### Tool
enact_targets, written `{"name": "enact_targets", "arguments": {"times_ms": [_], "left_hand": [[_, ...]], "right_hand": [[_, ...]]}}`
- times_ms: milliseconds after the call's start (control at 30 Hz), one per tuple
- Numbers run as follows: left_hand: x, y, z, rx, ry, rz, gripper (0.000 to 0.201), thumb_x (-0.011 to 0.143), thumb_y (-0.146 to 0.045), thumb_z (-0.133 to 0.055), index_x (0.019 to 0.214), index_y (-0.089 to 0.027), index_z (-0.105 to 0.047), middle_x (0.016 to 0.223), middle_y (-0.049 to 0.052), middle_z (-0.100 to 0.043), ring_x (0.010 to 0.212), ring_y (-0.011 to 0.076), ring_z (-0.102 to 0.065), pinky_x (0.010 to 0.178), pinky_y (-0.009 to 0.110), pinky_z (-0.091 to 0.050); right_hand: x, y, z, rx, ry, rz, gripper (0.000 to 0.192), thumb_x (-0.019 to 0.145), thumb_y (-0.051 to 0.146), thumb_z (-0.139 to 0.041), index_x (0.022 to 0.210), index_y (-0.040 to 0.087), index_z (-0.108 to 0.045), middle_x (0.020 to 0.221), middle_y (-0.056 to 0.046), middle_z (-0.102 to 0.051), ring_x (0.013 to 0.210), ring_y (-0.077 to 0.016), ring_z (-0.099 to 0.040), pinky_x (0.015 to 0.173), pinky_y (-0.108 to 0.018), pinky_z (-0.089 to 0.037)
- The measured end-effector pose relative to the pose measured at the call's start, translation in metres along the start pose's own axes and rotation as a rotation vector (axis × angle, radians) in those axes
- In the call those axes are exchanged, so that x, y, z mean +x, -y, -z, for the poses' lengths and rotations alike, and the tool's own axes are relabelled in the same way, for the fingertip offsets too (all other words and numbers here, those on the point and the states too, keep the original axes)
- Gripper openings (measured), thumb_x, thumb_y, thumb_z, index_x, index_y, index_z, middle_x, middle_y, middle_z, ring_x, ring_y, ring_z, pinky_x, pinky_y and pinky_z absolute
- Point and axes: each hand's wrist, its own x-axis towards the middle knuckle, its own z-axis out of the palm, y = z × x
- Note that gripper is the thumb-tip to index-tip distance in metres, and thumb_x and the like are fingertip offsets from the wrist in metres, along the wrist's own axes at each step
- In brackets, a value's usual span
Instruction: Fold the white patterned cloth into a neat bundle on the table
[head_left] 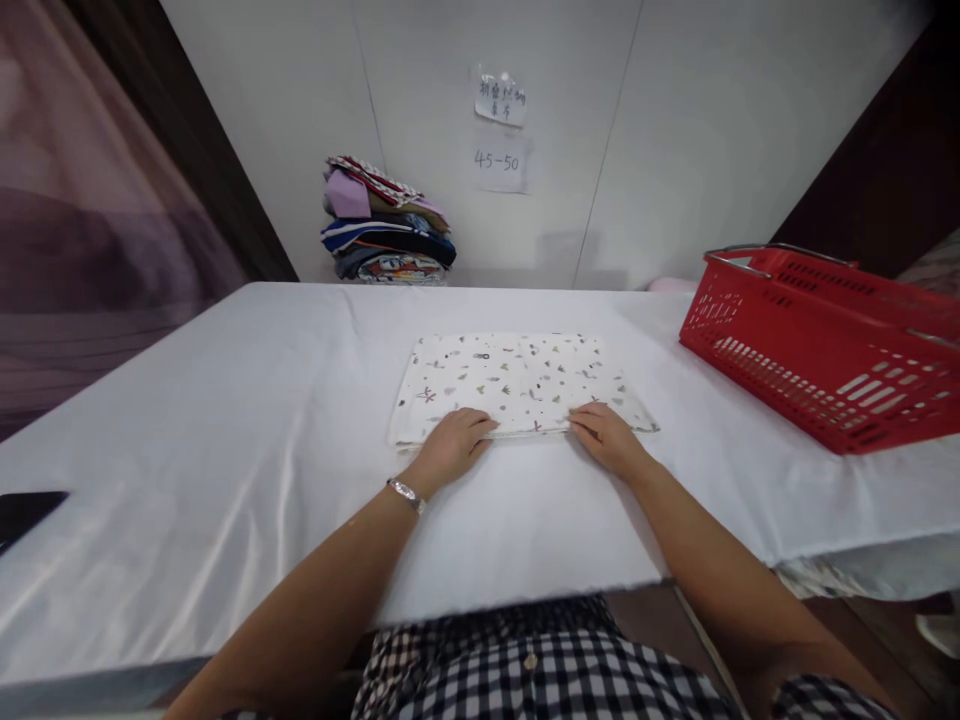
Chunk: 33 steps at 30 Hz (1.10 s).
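A white cloth (510, 385) with a small print of leaves and figures lies folded into a flat rectangle in front of me. My left hand (456, 440) is at its near edge, left of the middle, with the fingers closed on the fabric. Farther right along the same edge, my right hand (606, 436) pinches the cloth between thumb and fingers. The layers show as thin lines along the near edge. Both thumbs are partly hidden by the angle. A silver bracelet (407, 495) circles my left wrist.
A white satin sheet (225, 450) covers the table. At the right stands a red plastic basket (817, 350) with metal handles. Folded fabrics (390, 225) are stacked at the back left, against the wall. A dark flat object (30, 512) lies at the left edge.
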Motion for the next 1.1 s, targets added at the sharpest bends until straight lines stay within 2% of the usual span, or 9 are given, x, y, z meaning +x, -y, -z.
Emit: {"name": "enact_targets", "arguments": {"times_ms": [167,300,400,533,633,733,900,1000,1100], "left_hand": [[-0.023,0.015,0.012,-0.022,-0.068,0.032,0.024,0.091,-0.029,-0.044,0.105,-0.021,-0.061,0.108,0.007,-0.063,0.101,0.0201,-0.056,0.088,0.039,-0.045],[-0.043,0.026,0.027,-0.001,-0.118,0.177,0.027,0.092,-0.032,-0.041,0.086,-0.020,-0.064,0.091,0.005,-0.067,0.090,0.0178,-0.058,0.080,0.034,-0.049],[-0.048,0.032,0.035,0.055,-0.198,0.276,0.030,0.092,-0.032,-0.040,0.079,-0.019,-0.064,0.087,0.005,-0.066,0.085,0.0179,-0.059,0.078,0.034,-0.049],[-0.036,0.039,0.035,0.143,-0.345,0.388,0.024,0.089,-0.031,-0.045,0.091,-0.019,-0.065,0.106,0.009,-0.065,0.102,0.0227,-0.057,0.088,0.040,-0.047],[-0.023,0.044,0.028,0.209,-0.324,0.413,0.029,0.086,-0.033,-0.049,0.107,-0.017,-0.062,0.125,0.013,-0.056,0.117,0.0277,-0.050,0.095,0.046,-0.042],[-0.019,0.047,0.016,0.264,-0.182,0.448,0.038,0.085,-0.036,-0.050,0.116,-0.016,-0.057,0.134,0.016,-0.048,0.126,0.0317,-0.041,0.097,0.050,-0.039],[-0.025,0.049,0.005,0.289,-0.092,0.490,0.041,0.089,-0.039,-0.041,0.123,-0.018,-0.051,0.139,0.014,-0.044,0.132,0.0295,-0.034,0.098,0.051,-0.037],[-0.027,0.049,0.004,0.291,-0.109,0.485,0.040,0.089,-0.038,-0.042,0.123,-0.018,-0.052,0.138,0.014,-0.045,0.132,0.0296,-0.034,0.096,0.051,-0.038],[-0.027,0.048,0.004,0.293,-0.105,0.497,0.040,0.089,-0.039,-0.042,0.123,-0.019,-0.051,0.139,0.013,-0.045,0.132,0.0290,-0.033,0.096,0.049,-0.040]], "right_hand": [[-0.025,-0.024,0.014,-0.028,-0.123,-0.198,0.029,0.090,0.035,-0.042,0.085,0.022,-0.067,0.093,-0.007,-0.065,0.091,-0.0230,-0.057,0.081,-0.038,-0.047],[-0.033,-0.034,0.015,-0.090,-0.169,-0.248,0.028,0.088,0.034,-0.043,0.081,0.022,-0.067,0.089,-0.007,-0.065,0.087,-0.0239,-0.059,0.079,-0.039,-0.048],[-0.026,-0.029,0.012,-0.133,-0.185,-0.243,0.028,0.087,0.032,-0.043,0.080,0.021,-0.068,0.091,-0.008,-0.066,0.089,-0.0249,-0.059,0.082,-0.041,-0.047],[0.009,-0.012,0.003,-0.097,-0.172,-0.186,0.029,0.087,0.031,-0.042,0.089,0.021,-0.069,0.105,-0.009,-0.065,0.101,-0.0246,-0.058,0.090,-0.042,-0.046],[0.051,0.002,-0.010,-0.039,-0.105,-0.128,0.032,0.088,0.034,-0.041,0.107,0.023,-0.064,0.125,-0.008,-0.057,0.118,-0.0251,-0.049,0.095,-0.043,-0.044],[0.087,0.010,-0.030,-0.061,0.035,-0.129,0.046,0.089,0.041,-0.042,0.128,0.020,-0.051,0.143,-0.012,-0.039,0.134,-0.0276,-0.031,0.103,-0.047,-0.034],[0.102,0.009,-0.056,-0.173,0.357,-0.182,0.058,0.091,0.051,-0.034,0.138,0.017,-0.038,0.150,-0.014,-0.023,0.139,-0.0306,-0.017,0.108,-0.051,-0.020],[0.107,0.006,-0.056,-0.175,0.400,-0.201,0.059,0.091,0.054,-0.030,0.137,0.018,-0.039,0.150,-0.015,-0.023,0.139,-0.0310,-0.016,0.107,-0.052,-0.020],[0.130,0.002,-0.054,-0.204,0.340,-0.200,0.062,0.091,0.054,-0.028,0.139,0.015,-0.035,0.151,-0.016,-0.019,0.140,-0.0312,-0.012,0.108,-0.052,-0.018]]}}
